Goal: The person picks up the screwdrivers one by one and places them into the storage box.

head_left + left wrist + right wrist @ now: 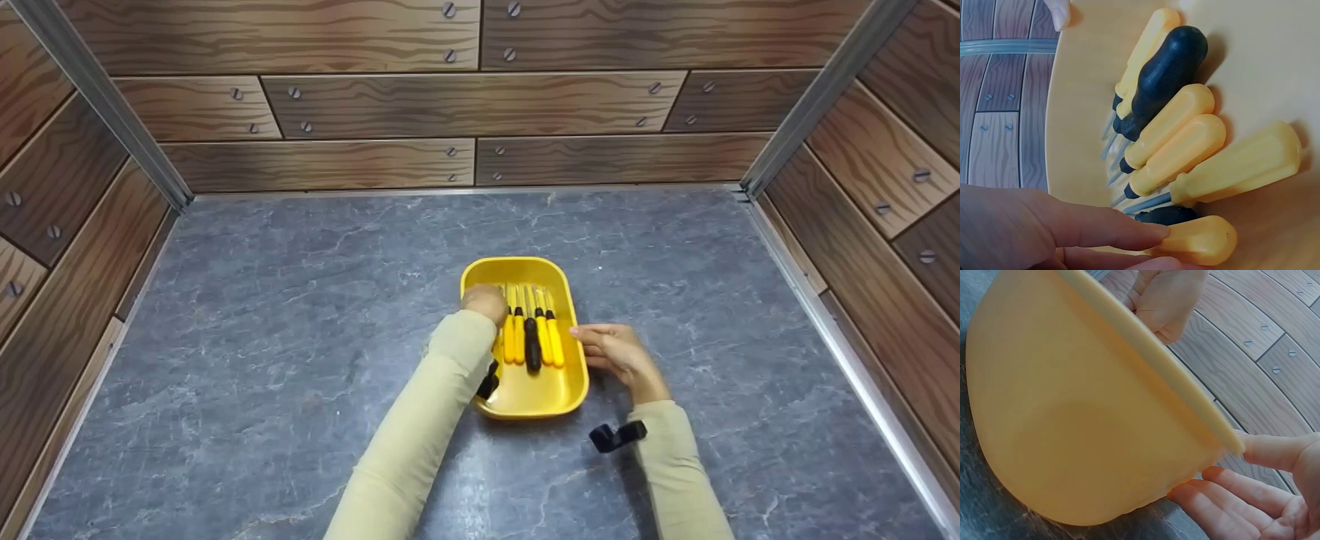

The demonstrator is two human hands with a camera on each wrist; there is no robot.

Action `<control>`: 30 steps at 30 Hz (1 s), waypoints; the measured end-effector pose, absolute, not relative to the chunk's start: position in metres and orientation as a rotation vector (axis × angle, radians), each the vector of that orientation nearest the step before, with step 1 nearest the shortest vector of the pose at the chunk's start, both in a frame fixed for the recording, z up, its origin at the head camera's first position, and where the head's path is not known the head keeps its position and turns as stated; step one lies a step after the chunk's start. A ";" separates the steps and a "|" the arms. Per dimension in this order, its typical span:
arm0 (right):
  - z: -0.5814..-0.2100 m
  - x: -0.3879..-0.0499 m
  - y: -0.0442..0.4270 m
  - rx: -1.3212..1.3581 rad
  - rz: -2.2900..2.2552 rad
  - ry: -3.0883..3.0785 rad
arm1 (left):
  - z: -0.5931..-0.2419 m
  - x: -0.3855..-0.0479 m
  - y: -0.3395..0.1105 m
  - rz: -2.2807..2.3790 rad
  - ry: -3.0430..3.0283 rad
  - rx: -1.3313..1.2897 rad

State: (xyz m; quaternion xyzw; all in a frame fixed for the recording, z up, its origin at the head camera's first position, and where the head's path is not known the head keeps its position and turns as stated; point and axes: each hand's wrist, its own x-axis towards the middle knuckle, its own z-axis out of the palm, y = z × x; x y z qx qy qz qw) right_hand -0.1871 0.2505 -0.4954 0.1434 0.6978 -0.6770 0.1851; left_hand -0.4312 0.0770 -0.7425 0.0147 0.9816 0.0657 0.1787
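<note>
A yellow tray [534, 394] with rounded corners stands on the floor, holding several screwdrivers. My left hand [486, 301] reaches inside its left side; in the left wrist view its fingers pinch a yellow screwdriver handle [1207, 239]. The shaft of that screwdriver is hidden. A larger yellow screwdriver [1241, 163] lies beside it, slanted. Further along, a black-handled screwdriver [532, 349] lies among yellow-handled ones [555, 345], tips toward the far end. My right hand [619, 352] holds the tray's right wall, thumb at the rim and fingers against the outside.
The grey marbled floor [300, 337] surrounds the tray. Wood-patterned walls [472, 105] with metal edging close in the back and sides. A black strap piece [616, 436] sits at the right wrist. A dark object [487, 380] lies by the tray's left wall, partly covered by the left sleeve.
</note>
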 end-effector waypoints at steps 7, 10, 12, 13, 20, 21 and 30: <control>-0.496 -0.189 0.250 0.410 -1.916 1.953 | -0.774 -0.450 0.077 0.253 2.805 0.004; -0.496 -0.189 0.250 0.410 -1.915 1.953 | -0.758 -0.440 0.075 0.286 2.794 -0.045; -0.496 -0.189 0.249 0.408 -1.914 1.952 | -0.743 -0.430 0.073 0.305 2.797 -0.079; -0.496 -0.190 0.249 0.407 -1.914 1.952 | -0.733 -0.424 0.072 0.311 2.798 -0.092; -0.496 -0.192 0.248 0.409 -1.905 1.946 | -0.664 -0.382 0.065 0.385 2.767 -0.156; -0.496 -0.192 0.248 0.408 -1.903 1.948 | -0.652 -0.377 0.063 0.389 2.742 -0.155; -0.492 -0.197 0.251 0.358 -1.804 2.032 | -0.537 -0.311 0.050 0.218 2.777 0.104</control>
